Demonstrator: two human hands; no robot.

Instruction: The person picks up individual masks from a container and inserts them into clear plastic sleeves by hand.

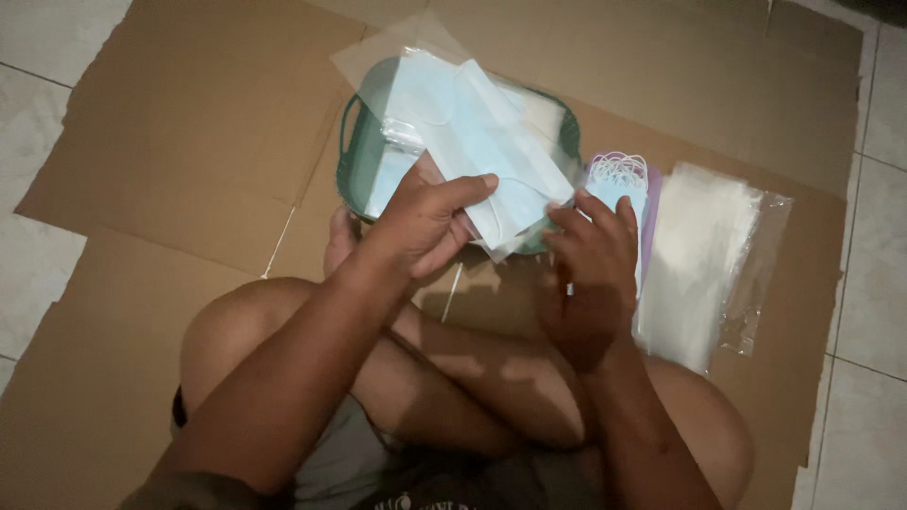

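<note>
Person sits cross-legged on flattened cardboard laid over a tiled floor. Left hand is closed on a clear plastic sleeve with pale blue face masks inside, thumb on top, held above a green basket. Right hand touches the sleeve's near corner with curled fingers; whether it grips cannot be told. Just right of the basket lie a stack of loose masks and a pile of empty clear bags, both on the cardboard.
</note>
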